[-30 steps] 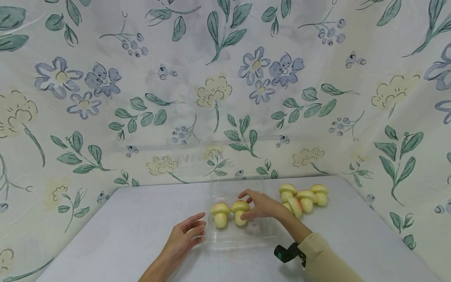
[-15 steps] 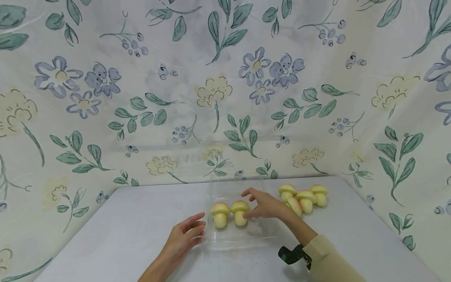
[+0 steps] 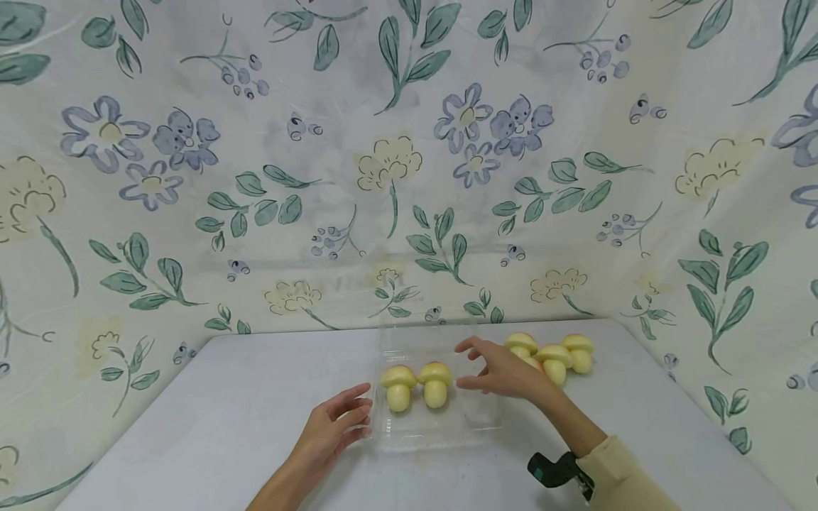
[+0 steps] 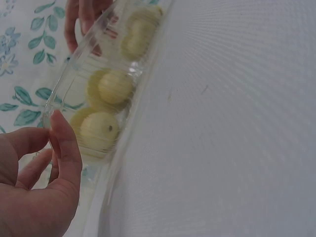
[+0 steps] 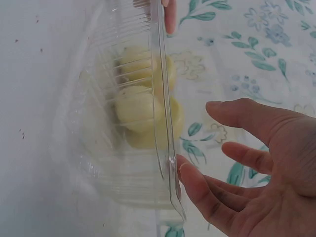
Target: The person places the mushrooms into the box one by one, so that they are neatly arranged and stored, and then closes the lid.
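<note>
A clear plastic container (image 3: 441, 431) lies in the middle of the white table. Side by side in its left part are two yellow mushroom-shaped pieces, the left one (image 3: 399, 388) and the right one (image 3: 435, 385), each with a rounded cap and a thick pale stem. At the container's left edge, my left hand (image 3: 334, 424) pinches the rim lightly between thumb and finger; the left wrist view shows that contact (image 4: 49, 173). My right hand (image 3: 501, 367) hovers over the container's right side, fingers spread and holding nothing, apart from the right mushroom piece. Its lower fingers lie close to the rim (image 5: 168, 103) in the right wrist view.
Several more mushroom-shaped pieces (image 3: 554, 357) are bunched at the back right of the table, partly hidden behind my right hand. A floral curtain (image 3: 390, 213) rises behind the white table (image 3: 255, 397). A black wrist camera (image 3: 552, 470) sits by the right sleeve.
My right hand has let go of the right mushroom piece and drawn away to the right. My left hand and both pieces in the container stay almost where they were.
</note>
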The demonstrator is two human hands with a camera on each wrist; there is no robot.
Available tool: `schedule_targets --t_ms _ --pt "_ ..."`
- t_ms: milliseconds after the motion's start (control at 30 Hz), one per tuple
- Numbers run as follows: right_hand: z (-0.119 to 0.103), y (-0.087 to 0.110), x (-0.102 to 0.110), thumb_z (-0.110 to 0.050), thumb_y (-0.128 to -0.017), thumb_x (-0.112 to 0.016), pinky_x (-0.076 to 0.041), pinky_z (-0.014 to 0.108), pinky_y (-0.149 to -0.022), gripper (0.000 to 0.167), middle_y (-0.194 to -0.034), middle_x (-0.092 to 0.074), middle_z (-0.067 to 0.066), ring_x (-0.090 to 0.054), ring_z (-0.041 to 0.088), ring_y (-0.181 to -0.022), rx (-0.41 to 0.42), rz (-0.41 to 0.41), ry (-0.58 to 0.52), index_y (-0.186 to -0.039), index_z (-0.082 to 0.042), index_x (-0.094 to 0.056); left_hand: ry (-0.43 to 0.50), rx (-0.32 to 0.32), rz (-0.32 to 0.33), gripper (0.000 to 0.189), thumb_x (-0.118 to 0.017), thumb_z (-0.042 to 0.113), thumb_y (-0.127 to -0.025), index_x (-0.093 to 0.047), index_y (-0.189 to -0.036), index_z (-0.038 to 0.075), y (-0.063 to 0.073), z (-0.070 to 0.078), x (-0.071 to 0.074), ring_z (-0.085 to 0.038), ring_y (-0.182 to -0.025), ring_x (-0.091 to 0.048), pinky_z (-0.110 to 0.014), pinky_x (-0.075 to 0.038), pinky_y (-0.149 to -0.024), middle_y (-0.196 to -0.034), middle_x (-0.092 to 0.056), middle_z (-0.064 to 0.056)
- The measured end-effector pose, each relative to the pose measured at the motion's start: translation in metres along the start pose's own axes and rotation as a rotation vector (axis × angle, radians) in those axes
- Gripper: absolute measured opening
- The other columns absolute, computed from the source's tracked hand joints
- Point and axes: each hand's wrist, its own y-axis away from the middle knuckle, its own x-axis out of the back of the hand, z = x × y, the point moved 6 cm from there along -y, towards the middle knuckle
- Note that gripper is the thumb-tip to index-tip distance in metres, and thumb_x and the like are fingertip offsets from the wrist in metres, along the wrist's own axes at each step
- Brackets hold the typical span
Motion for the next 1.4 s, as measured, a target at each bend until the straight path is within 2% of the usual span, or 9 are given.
schedule_targets --t_ms 233,500,700,833,1067,1400 --pt "0.004 0.014 0.013 -0.029 -0.086 -0.077 -0.059 0.030 -0.067 0.052 -0.135 -0.055 0.020 -0.068 0.019 -0.089 -0.041 0.040 0.018 -0.131 -0.018 -0.054 -0.004 -0.002 0.003 0.054 -0.066 0.006 -0.092 -0.047 -0.143 0.001 0.000 -0.001 0.000 -0.013 -0.089 -0.057 -0.023 -0.057 -0.076 -0.108 -0.060 -0.002" --pt "0.012 0.026 0.034 -0.026 -0.086 -0.076 -0.059 0.029 -0.066 0.050 -0.125 -0.059 0.018 -0.068 0.018 -0.086 -0.014 0.154 0.065 -0.129 -0.012 -0.056 -0.004 0.000 0.007 0.054 -0.067 0.008 -0.092 -0.048 -0.143 0.002 0.001 -0.001 0.001 -0.013 -0.089 -0.057 -0.024 -0.058 -0.075 -0.108 -0.061 -0.001" --pt "0.025 0.032 0.044 -0.031 -0.087 -0.075 -0.058 0.028 -0.065 0.050 -0.127 -0.060 0.020 -0.067 0.020 -0.088 -0.039 0.185 0.099 -0.129 -0.012 -0.056 0.003 0.001 0.004 0.054 -0.066 0.008 -0.092 -0.048 -0.143 0.002 0.001 -0.001 0.001 -0.012 -0.088 -0.057 -0.024 -0.058 -0.075 -0.107 -0.061 -0.001" --pt "0.034 0.036 0.049 -0.033 -0.087 -0.074 -0.059 0.031 -0.069 0.052 -0.127 -0.059 0.024 -0.068 0.024 -0.091 -0.029 0.195 0.128 -0.129 -0.009 -0.056 0.004 0.001 0.004 0.054 -0.067 0.008 -0.092 -0.048 -0.143 0.002 0.001 0.000 0.001 -0.012 -0.088 -0.057 -0.023 -0.058 -0.075 -0.107 -0.061 -0.001" --pt "0.042 0.045 0.055 -0.031 -0.088 -0.073 -0.055 0.044 -0.084 0.055 -0.124 -0.061 0.023 -0.061 0.033 -0.108 -0.001 0.216 0.210 -0.133 -0.006 -0.055 0.006 0.003 0.009 0.055 -0.067 0.008 -0.092 -0.048 -0.142 0.001 0.001 0.001 0.000 -0.013 -0.087 -0.057 -0.024 -0.057 -0.075 -0.107 -0.061 -0.001" --pt "0.056 0.051 0.057 -0.028 -0.085 -0.076 -0.049 0.030 -0.071 0.059 -0.114 -0.063 0.020 -0.058 0.021 -0.090 -0.017 0.202 0.210 -0.130 0.002 -0.055 -0.005 0.004 0.018 0.054 -0.067 0.009 -0.092 -0.048 -0.142 0.001 0.001 0.001 0.000 -0.013 -0.088 -0.057 -0.024 -0.057 -0.074 -0.108 -0.060 -0.003"
